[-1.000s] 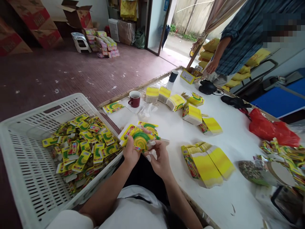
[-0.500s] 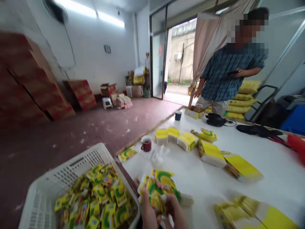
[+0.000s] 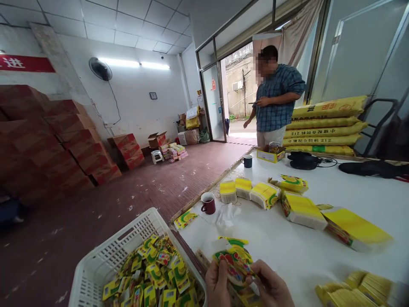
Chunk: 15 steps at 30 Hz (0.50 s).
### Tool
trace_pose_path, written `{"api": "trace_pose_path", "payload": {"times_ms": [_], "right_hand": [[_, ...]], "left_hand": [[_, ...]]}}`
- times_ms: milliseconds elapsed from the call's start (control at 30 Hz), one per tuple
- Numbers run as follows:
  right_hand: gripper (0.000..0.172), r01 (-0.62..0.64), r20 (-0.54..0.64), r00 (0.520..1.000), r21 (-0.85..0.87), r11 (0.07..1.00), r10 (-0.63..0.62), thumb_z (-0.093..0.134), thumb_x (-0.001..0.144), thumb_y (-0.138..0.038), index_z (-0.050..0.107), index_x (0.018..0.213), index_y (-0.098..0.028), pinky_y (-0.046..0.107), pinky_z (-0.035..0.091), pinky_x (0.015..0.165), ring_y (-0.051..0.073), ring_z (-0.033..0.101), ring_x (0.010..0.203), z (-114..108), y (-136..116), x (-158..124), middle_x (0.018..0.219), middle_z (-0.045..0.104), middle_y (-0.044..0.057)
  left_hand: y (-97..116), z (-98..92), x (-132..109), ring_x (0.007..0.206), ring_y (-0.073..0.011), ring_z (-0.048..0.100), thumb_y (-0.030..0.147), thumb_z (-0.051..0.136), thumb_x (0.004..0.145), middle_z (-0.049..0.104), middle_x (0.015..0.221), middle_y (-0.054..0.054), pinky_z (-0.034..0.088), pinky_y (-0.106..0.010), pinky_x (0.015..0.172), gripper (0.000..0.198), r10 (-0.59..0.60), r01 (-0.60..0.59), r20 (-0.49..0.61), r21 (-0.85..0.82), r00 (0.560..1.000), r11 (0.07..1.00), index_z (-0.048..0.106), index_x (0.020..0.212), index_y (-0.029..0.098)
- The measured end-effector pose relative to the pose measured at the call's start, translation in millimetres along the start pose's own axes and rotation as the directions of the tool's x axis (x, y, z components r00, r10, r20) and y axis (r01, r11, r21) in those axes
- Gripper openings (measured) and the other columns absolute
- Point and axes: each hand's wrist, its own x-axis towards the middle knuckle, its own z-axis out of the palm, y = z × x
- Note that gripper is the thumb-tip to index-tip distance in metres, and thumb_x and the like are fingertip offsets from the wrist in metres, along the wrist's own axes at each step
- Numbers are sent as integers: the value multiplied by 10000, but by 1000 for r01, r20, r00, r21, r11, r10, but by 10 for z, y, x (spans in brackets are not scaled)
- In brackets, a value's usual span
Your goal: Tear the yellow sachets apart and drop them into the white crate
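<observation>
At the bottom of the head view, my left hand [image 3: 217, 283] pinches the left side of a yellow, green and red printed packet [image 3: 232, 265]. My right hand [image 3: 270, 285] grips the same packet by its right edge. Another yellow-green printed piece [image 3: 238, 244] lies just beyond it on the white table [image 3: 271, 238]. To the left of my hands stands a white plastic basket [image 3: 96, 260], holding a heap of small yellow packets [image 3: 159, 273]. My fingers partly cover the held packet, so its lower part is unclear.
Stacks of yellow printed packaging [image 3: 303, 209] lie across the table, with more bundles [image 3: 354, 290] near right. A maroon mug [image 3: 208, 204], crumpled tissue [image 3: 227, 215] and dark mug [image 3: 247, 161] stand along the left edge. A person [image 3: 276, 98] stands beyond the table, near yellow sacks [image 3: 322, 130].
My view has shifted left and up. The held packet now shows red print toward me instead of mostly yellow-green. The person at the table's far end has turned toward the left.
</observation>
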Motion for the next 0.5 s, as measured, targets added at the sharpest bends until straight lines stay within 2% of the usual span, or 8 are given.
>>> {"api": "trace_pose_path", "payload": {"times_ms": [100,167,233,300,367,400,433,500], "right_hand": [[214,222,6,974,-190,956,-225,583,945,-368,743,855,-258,252,566,575,190,680,625,-237,-80,93,710,699,27],[196,363,21,923,-375,853,-384,570,941,-268,762,957,-304,265,575,604,202,709,694,-376,-165,149,786,738,38],[226,480,172,871,-496,723,-460,604,912,-202,762,983,-348,288,576,644,207,714,727,-448,-253,184,813,760,25],[206,600,365,800,-497,627,-477,677,875,-205,753,965,-374,329,585,752,203,709,721,-441,-303,180,786,760,-8],[195,670,462,741,-460,583,-488,739,839,-248,744,960,-401,394,565,917,215,719,774,-392,-275,129,801,760,-29],[208,665,440,746,-462,587,-500,752,830,-272,741,985,-409,433,541,987,235,727,839,-367,-228,89,850,764,-21],[241,623,361,782,-482,616,-508,751,829,-294,737,1039,-412,466,523,1023,264,727,927,-347,-165,44,934,766,0],[391,421,68,891,-496,760,-449,727,844,-343,684,1233,-356,495,541,1009,329,690,1104,-316,-20,-47,1140,731,78]], "left_hand": [[249,-118,75,950,-280,735,652,799,683,784,975,-100,576,-386,880,548,85,-97,68,199,994,975,738,970,188],[486,-221,102,1143,-309,683,641,793,689,736,1218,-132,533,-425,1000,658,211,-247,147,301,966,921,683,1182,220],[712,-282,75,1323,-346,567,580,837,646,636,1396,-153,445,-472,1121,840,253,-366,299,423,920,829,575,1364,231],[858,-267,3,1420,-392,451,420,943,484,545,1495,-161,375,-501,1178,1095,70,-355,428,634,901,688,487,1460,224],[890,-194,-68,1410,-414,449,284,943,421,541,1494,-152,373,-509,1176,1121,-158,-303,432,808,888,506,502,1450,226],[863,-154,-91,1356,-406,504,268,913,460,589,1439,-142,405,-503,1149,1021,-223,-292,417,851,881,437,540,1410,228],[813,-121,-101,1270,-387,575,270,868,522,649,1349,-131,449,-489,1104,882,-249,-297,413,868,876,398,581,1355,226],[665,-94,-93,1098,-348,658,269,799,590,717,1178,-110,516,-454,1005,722,-226,-338,443,859,868,385,610,1285,214]]}}
